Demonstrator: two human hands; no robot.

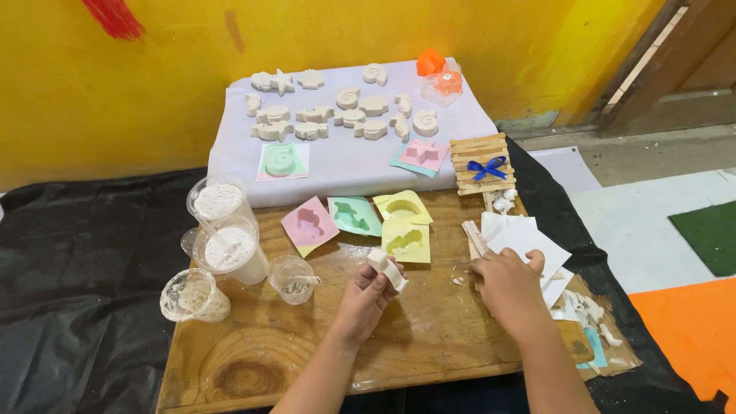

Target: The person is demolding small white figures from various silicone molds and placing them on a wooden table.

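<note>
Nearest you, your left hand (366, 295) pinches a white plaster cast (386, 267) above the wooden board (253, 360), fingers closed around it; right of it, your right hand (506, 282) presses flat on white paper sheets (525, 238), steadying them

A yellow wall (345, 34) stands far; a low wooden table (253, 360) sits on black sheeting (84, 291), grey floor (659, 149) at right.

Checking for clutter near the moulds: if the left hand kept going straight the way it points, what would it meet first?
The left hand, holding a white plaster piece, points up the wooden board. It would probably meet the yellow mould first; depth is hard to judge.
</note>
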